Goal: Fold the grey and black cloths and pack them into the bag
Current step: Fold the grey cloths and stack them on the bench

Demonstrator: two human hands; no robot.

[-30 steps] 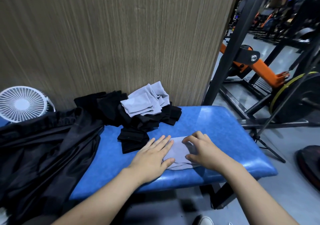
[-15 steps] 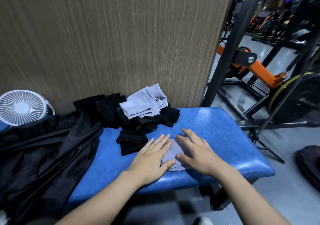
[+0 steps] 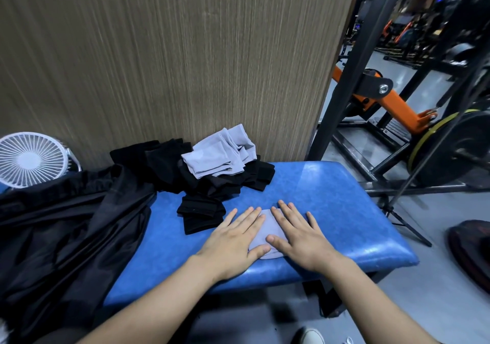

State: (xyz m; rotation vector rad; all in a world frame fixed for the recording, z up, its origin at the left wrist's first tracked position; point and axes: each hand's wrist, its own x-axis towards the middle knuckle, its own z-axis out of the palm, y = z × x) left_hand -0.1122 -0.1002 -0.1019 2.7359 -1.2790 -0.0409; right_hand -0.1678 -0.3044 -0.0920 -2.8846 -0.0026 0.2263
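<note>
Blue padded counter, set against a wood-grain wall panel. Near the front edge: one folded grey cloth, lying flat and mostly covered by both hands. Left hand flat on the cloth's left part, fingers straight and slightly spread, thumb laid across the near edge; it grips nothing. Right hand flat on the cloth's right part, fingers straight, thumb tip close to the left thumb; it grips nothing. A strip of grey shows between the two hands. Behind the hands, toward the wall: a loose heap of black cloths, the nearest piece just beside the left fingertips, with a bundle of grey cloths on top of the heap. At the counter's left end: a slack black bag draped over the edge. Behind the bag: a white fan. To the right, on the floor: black and orange gym equipment.
</note>
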